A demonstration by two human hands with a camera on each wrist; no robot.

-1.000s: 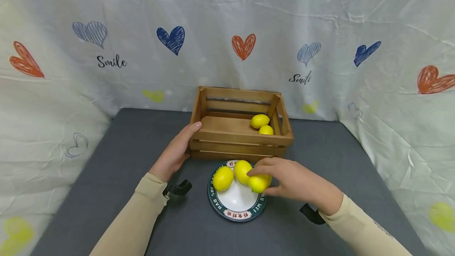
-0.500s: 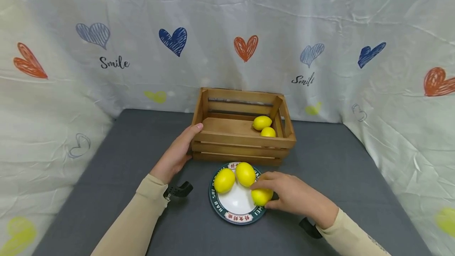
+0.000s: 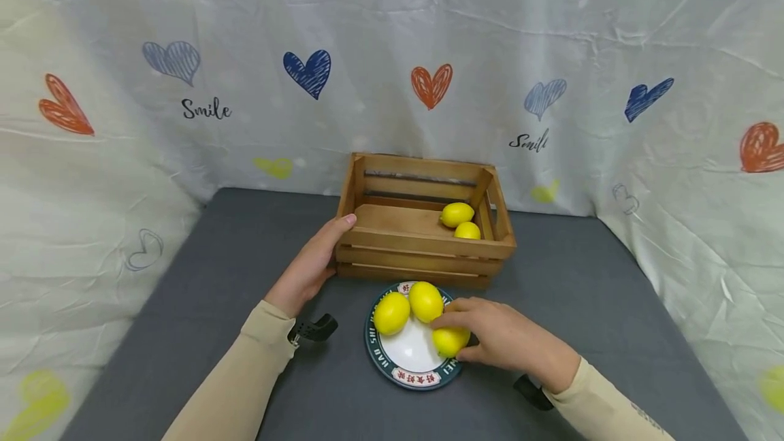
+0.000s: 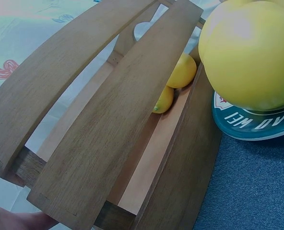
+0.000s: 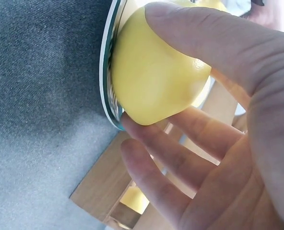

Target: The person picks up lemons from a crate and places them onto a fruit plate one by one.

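Observation:
My left hand grips the left front corner of a slatted wooden crate, thumb on its top edge. In front of the crate lies a round plate with a dark green lettered rim and white middle. My right hand holds a yellow lemon at the plate's right side; the right wrist view shows the thumb across this lemon and fingertips at its far side. Two more lemons, one at the left and one at the back, sit on the plate.
Inside the crate, two lemons, a rear one and a front one, lie against the right end. A dark grey cloth covers the table. Behind hangs a white curtain printed with hearts.
My right hand has brought its lemon toward the front of the plate, apart from the back lemon, and then stayed there. My left hand keeps its place on the crate.

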